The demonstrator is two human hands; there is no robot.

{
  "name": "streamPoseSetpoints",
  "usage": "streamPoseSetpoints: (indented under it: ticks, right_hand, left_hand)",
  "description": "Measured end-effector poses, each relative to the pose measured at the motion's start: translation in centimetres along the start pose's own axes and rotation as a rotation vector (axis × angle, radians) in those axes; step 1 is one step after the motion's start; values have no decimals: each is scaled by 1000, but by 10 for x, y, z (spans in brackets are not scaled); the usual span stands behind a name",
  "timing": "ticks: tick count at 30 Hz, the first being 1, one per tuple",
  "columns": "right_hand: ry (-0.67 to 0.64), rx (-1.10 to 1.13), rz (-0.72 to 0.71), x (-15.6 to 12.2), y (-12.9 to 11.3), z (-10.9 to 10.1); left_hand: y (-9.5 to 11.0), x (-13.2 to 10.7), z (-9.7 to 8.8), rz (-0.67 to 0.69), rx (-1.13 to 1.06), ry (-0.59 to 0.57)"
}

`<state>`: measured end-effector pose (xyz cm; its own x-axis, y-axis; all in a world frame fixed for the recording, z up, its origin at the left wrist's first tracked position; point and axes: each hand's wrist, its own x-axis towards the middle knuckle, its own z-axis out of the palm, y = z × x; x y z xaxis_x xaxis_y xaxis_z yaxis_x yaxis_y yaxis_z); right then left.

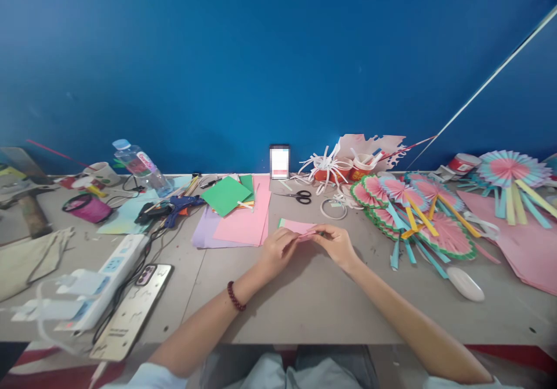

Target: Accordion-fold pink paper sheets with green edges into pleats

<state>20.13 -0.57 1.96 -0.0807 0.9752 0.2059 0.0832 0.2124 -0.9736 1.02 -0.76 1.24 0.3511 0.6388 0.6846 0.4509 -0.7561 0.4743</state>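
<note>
Both my hands meet at the middle of the grey table (304,302). My left hand (278,248) and my right hand (336,243) pinch the near edge of a pink paper sheet (296,226) with a green underside, its edge folded into narrow pleats between my fingers. A dark red bead bracelet (235,296) circles my left wrist. Just beyond the paper lie black scissors (300,196) and a white tape ring (333,208).
A stack of pink, lilac and green paper (237,215) lies to the left; finished pink pleated fans with blue and yellow strips (413,215) lie to the right. A phone (279,162) leans on the blue wall. A power strip (104,276), another phone (133,311) and a water bottle (139,166) are at left.
</note>
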Motion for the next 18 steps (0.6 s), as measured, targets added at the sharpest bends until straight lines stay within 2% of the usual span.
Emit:
streamPoseSetpoints:
  ticks: [4, 13, 18]
  right_hand:
    - [-10, 3, -31, -1, -3, 2]
    - [-67, -46, -185, -6, -8, 5]
    - [-85, -38, -121, -8, -13, 4]
  left_hand:
    - [2, 0, 0, -7, 5, -14]
    - [4, 0, -1, 81, -67, 13]
    - [4, 0, -3, 119, -66, 71]
